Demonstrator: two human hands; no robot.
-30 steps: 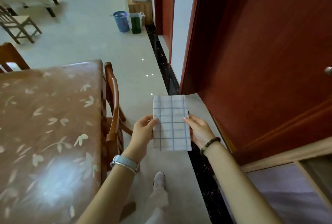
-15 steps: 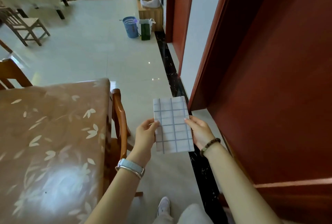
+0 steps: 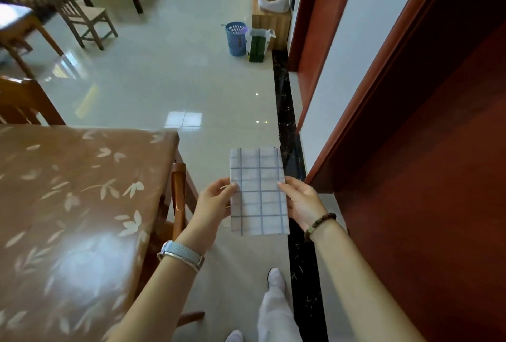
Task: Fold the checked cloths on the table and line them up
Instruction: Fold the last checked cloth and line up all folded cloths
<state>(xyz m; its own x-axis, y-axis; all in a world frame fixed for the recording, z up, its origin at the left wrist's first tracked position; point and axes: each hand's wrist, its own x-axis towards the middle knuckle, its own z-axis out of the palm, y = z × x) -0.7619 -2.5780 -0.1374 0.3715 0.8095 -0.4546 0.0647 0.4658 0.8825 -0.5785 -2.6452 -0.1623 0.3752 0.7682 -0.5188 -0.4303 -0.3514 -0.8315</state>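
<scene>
Head view, looking down past both forearms. Left hand point(image 3: 215, 203) curled, thumb on top and fingers underneath, pinching the left edge of a folded cloth point(image 3: 258, 191). Right hand point(image 3: 302, 202) likewise closed on the right edge, thumb tip resting on the fabric. Watch point(image 3: 180, 255) on the left wrist, bead bracelet point(image 3: 319, 225) on the right.

Cloth held flat in the air above the pale tiled floor point(image 3: 169, 87), well clear of the counter point(image 3: 71, 204). White with thin blue checks, folded into a neat upright rectangle, edges straight, far end pointing away from the body.

Counter to the left, brown with a pale leaf pattern and a glossy sheen. Wooden chair point(image 3: 178, 193) tucked against its edge, just left of the left hand. Red-brown door point(image 3: 424, 150) to the right. Blue basket point(image 3: 236, 39) far across the floor.
</scene>
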